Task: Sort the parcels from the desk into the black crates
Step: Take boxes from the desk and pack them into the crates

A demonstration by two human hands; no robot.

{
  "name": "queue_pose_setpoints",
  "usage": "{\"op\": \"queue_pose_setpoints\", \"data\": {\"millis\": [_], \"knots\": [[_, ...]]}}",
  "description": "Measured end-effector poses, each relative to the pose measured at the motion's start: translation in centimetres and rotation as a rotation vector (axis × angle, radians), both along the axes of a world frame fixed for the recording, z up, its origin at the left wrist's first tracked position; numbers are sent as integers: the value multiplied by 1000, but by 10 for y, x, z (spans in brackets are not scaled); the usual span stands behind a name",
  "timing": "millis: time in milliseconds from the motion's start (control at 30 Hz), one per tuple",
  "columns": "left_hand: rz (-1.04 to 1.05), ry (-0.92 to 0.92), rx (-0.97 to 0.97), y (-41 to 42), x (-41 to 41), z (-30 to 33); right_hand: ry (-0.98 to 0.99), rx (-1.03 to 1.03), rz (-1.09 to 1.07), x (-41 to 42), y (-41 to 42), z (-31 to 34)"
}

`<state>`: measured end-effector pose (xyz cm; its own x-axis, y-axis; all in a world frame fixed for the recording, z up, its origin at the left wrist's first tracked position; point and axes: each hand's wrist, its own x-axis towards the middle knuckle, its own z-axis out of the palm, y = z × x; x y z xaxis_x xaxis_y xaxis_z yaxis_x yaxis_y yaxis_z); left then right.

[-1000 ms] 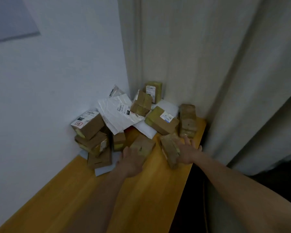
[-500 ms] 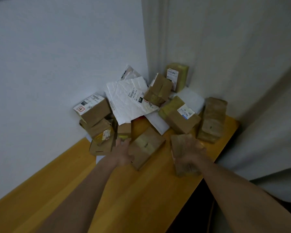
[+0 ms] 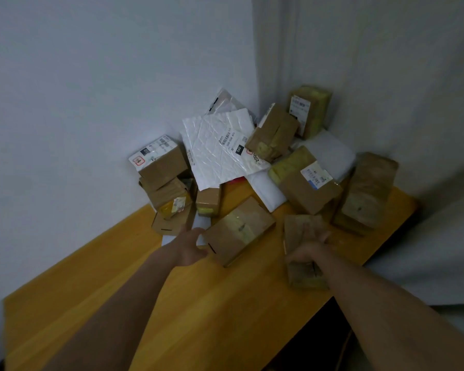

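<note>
A yellow wooden desk (image 3: 145,303) carries a heap of brown taped cardboard parcels and white mailers piled into the wall corner. The left hand (image 3: 192,245) grips the near edge of a flat brown box (image 3: 239,230) lying in front of the heap. The right hand (image 3: 310,251) curls round a smaller, blurred brown parcel (image 3: 303,274) near the desk's right edge.

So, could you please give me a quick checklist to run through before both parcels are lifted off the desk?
1. Right hand grips the blurred brown parcel: ok.
2. Left hand holds the flat cardboard box: cannot tell; it rests at the box's near corner.
3. Nothing stacked on either parcel: ok.
4. Desk space toward the person free: ok.
5. Black crates in sight: not ok, none in view.
</note>
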<state>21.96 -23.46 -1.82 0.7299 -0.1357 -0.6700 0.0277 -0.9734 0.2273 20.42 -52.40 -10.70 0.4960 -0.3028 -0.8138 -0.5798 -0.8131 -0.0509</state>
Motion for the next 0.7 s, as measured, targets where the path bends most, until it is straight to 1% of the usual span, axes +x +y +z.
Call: {"op": "queue_pose_setpoints", "data": {"millis": [100, 167, 233, 267, 333, 400, 533, 633, 700], "knots": [[-4, -36, -26, -4, 3, 13, 42, 221, -19, 14, 1, 39], [16, -67, -62, -3, 5, 23, 113, 370, -126, 19, 7, 73], [70, -85, -129, 2, 7, 32, 127, 497, -203, 18, 14, 99], [148, -76, -189, 4, 8, 38, 107, 552, -200, 20, 17, 110], [345, -18, -367, 7, 8, 49, 53, 697, -176, 23, 24, 127], [475, -13, -500, 9, 7, 64, -40, 869, -214, 26, 35, 148], [611, -84, -637, 16, 6, 101, -249, 1202, -300, 35, 58, 191], [665, -29, -780, 24, 6, 124, -321, 1424, -307, 43, 75, 218], [663, -6, -917, 28, 6, 137, -361, 1538, -298, 47, 87, 234]]}}
